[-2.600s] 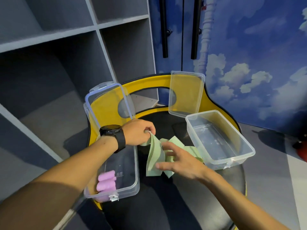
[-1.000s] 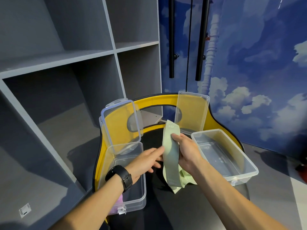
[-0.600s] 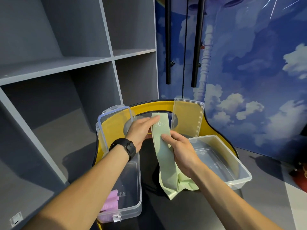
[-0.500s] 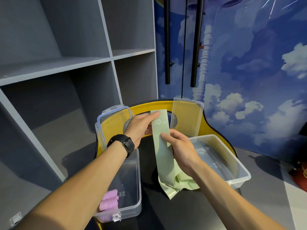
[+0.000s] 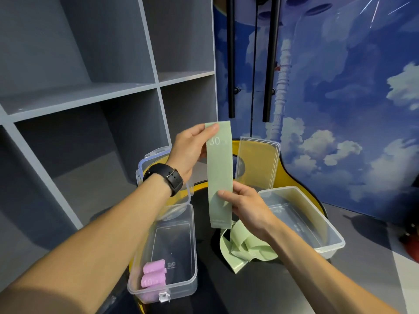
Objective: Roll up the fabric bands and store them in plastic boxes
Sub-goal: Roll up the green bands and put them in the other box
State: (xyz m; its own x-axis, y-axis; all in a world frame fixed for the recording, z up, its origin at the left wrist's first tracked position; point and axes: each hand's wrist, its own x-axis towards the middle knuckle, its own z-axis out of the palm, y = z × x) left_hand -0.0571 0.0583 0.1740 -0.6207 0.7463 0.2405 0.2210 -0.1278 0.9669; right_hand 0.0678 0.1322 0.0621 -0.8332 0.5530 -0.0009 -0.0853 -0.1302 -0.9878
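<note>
Lower left, pink rolls [image 5: 152,275] lie stored in the left box [image 5: 181,288]. At centre the left hand [image 5: 188,149] pinches the green band [image 5: 220,175] top; the right hand [image 5: 246,203] pinches lower, seemingly straightening it for rolling.

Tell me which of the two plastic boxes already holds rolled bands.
The left box, below the left forearm: two pink rolls lie at its near end. The right box beside the right hand holds nothing visible.
</note>
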